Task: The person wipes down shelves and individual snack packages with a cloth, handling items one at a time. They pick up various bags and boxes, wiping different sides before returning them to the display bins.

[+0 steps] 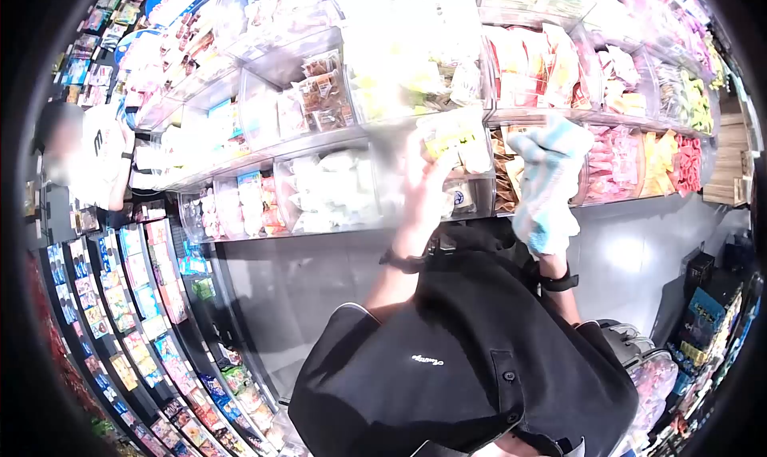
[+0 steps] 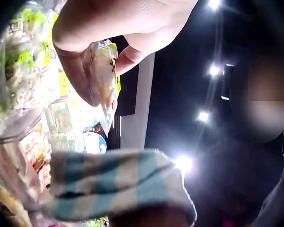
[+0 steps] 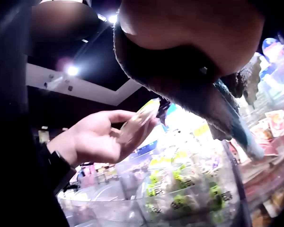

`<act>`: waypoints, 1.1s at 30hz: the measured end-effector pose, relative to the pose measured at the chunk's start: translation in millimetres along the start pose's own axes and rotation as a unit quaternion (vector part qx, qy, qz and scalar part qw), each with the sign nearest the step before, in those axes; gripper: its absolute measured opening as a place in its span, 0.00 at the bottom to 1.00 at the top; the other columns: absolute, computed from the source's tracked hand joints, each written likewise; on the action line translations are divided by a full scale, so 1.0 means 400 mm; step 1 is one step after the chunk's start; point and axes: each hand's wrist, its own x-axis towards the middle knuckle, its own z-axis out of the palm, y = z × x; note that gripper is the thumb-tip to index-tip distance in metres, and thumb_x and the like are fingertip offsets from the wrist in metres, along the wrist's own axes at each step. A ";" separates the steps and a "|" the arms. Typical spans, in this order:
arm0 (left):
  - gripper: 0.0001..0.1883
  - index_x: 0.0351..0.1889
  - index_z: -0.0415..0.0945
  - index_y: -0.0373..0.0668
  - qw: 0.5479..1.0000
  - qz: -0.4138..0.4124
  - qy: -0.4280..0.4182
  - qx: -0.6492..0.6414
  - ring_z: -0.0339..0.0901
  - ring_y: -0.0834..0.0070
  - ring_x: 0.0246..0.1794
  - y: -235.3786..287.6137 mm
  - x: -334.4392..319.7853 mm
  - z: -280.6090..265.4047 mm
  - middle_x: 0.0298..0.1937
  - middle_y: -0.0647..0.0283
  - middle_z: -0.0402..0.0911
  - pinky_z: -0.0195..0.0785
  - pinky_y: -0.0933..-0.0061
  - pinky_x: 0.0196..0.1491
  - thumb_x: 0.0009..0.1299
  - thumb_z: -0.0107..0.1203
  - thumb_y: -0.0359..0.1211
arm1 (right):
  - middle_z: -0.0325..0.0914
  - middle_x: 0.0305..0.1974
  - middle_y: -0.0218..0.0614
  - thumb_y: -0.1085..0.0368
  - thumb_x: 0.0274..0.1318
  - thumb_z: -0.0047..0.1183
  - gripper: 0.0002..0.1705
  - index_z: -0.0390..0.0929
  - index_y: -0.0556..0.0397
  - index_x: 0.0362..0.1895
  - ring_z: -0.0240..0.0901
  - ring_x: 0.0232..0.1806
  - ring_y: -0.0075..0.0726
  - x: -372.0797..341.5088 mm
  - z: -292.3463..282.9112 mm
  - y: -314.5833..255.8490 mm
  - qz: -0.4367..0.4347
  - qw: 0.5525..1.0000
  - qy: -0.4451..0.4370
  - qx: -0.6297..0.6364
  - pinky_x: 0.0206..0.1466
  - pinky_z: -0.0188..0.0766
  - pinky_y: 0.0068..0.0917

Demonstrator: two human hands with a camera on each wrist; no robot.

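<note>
Packet (image 2: 104, 78) in left wrist view seems already picked up, not yet put down; left hand (image 2: 118, 23) pinches it between thumb and fingers. Right wrist view shows it above clear bin (image 3: 116, 210); fingers of right hand (image 3: 194, 23) are hidden. In head view, striped cloth (image 1: 553, 181) covers them, so I cannot tell their grip.

Snack shop, clear bins (image 3: 99, 208) of wrapped snacks (image 1: 323, 109) (apparently sorted by kind), colourful packets (image 1: 164, 277) in rows, ceiling spotlights (image 2: 203, 116).
</note>
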 end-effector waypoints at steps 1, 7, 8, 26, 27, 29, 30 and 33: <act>0.27 0.64 0.55 0.38 0.997 0.039 -0.010 -0.060 0.74 0.76 0.48 -0.020 -0.002 0.023 0.54 0.57 0.72 0.71 0.76 0.46 0.67 0.49 0.23 | 0.69 0.47 0.44 0.61 0.53 0.48 0.23 0.67 0.59 0.52 0.67 0.49 0.43 0.022 0.025 -0.024 -0.040 0.997 -0.025 -0.056 0.54 0.65 0.36; 0.24 0.62 0.58 0.32 0.946 0.209 -0.057 0.240 0.72 0.71 0.54 0.004 -0.051 0.079 0.54 0.52 0.73 0.67 0.72 0.55 0.67 0.48 0.21 | 0.70 0.45 0.45 0.64 0.51 0.48 0.21 0.69 0.60 0.50 0.68 0.47 0.44 0.101 0.105 -0.085 -0.250 0.852 -0.086 -0.451 0.52 0.67 0.35; 0.23 0.61 0.59 0.32 0.950 0.200 -0.058 0.232 0.72 0.69 0.54 0.012 -0.056 0.080 0.53 0.51 0.73 0.69 0.71 0.53 0.67 0.48 0.21 | 0.70 0.44 0.46 0.66 0.51 0.48 0.21 0.69 0.61 0.49 0.68 0.47 0.44 0.109 0.102 -0.065 -0.267 0.871 -0.080 -0.403 0.52 0.67 0.35; 0.31 0.67 0.47 0.30 0.976 0.120 -0.149 0.107 0.59 0.67 0.65 -0.044 -0.062 0.026 0.64 0.51 0.60 0.52 0.66 0.65 0.70 0.47 0.32 | 0.69 0.53 0.44 0.61 0.52 0.53 0.25 0.69 0.54 0.55 0.64 0.57 0.47 0.054 0.144 0.001 -0.084 0.986 -0.135 0.057 0.60 0.62 0.38; 0.32 0.67 0.47 0.32 0.977 0.096 -0.165 0.097 0.55 0.67 0.67 -0.040 -0.065 0.030 0.67 0.52 0.57 0.48 0.65 0.67 0.69 0.49 0.29 | 0.69 0.53 0.44 0.60 0.51 0.54 0.26 0.69 0.54 0.55 0.64 0.58 0.48 0.078 0.127 -0.023 -0.120 0.985 -0.122 0.020 0.60 0.61 0.38; 0.33 0.65 0.52 0.33 0.966 0.139 -0.156 0.152 0.62 0.68 0.62 -0.056 -0.061 0.030 0.62 0.53 0.62 0.55 0.67 0.62 0.64 0.56 0.29 | 0.69 0.54 0.44 0.60 0.50 0.55 0.27 0.69 0.54 0.55 0.64 0.58 0.49 0.115 0.099 -0.060 -0.190 0.976 -0.094 -0.056 0.60 0.61 0.39; 0.33 0.63 0.55 0.34 0.960 0.170 -0.144 0.173 0.66 0.68 0.58 -0.060 -0.059 0.038 0.58 0.53 0.66 0.61 0.68 0.58 0.63 0.59 0.31 | 0.69 0.54 0.45 0.59 0.48 0.57 0.29 0.70 0.54 0.55 0.63 0.58 0.51 0.099 0.093 -0.043 -0.160 0.983 -0.082 -0.033 0.60 0.61 0.41; 0.33 0.60 0.61 0.36 0.957 0.152 -0.137 0.204 0.71 0.71 0.54 -0.055 -0.055 0.036 0.52 0.56 0.72 0.67 0.71 0.54 0.59 0.64 0.30 | 0.69 0.52 0.47 0.60 0.45 0.60 0.31 0.69 0.56 0.55 0.63 0.56 0.54 0.093 0.072 -0.005 -0.207 0.969 -0.046 -0.129 0.58 0.61 0.42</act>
